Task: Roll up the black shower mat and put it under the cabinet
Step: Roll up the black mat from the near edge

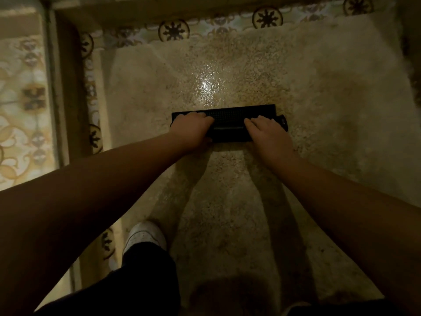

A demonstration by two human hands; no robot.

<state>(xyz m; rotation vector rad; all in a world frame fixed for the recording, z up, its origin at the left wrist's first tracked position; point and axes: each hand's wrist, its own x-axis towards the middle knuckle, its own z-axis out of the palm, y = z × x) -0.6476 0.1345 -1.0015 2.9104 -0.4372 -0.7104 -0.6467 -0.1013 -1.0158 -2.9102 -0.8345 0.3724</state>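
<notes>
A: From the head camera, where's the black shower mat [227, 124]?

B: Rolled, lying on the wet speckled floor [307, 92]. Left hand [193, 131] and right hand [267, 133] each curl fingers over it.

A: Risk?

B: Loosen either grip and I'd expect the roll to spring open; the floor looks slippery.

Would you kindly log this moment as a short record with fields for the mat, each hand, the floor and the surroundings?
mat: black shower mat, almost fully rolled into a tight bundle, lying crosswise on the floor
left hand: left hand gripping the roll's left end, fingers curled over the top
right hand: right hand pressing on the roll's right part
floor: speckled shower floor, wet-looking glare beyond the roll
surroundings: patterned tile border along the far edge; white shoe near the bottom
cabinet: not in view
</notes>
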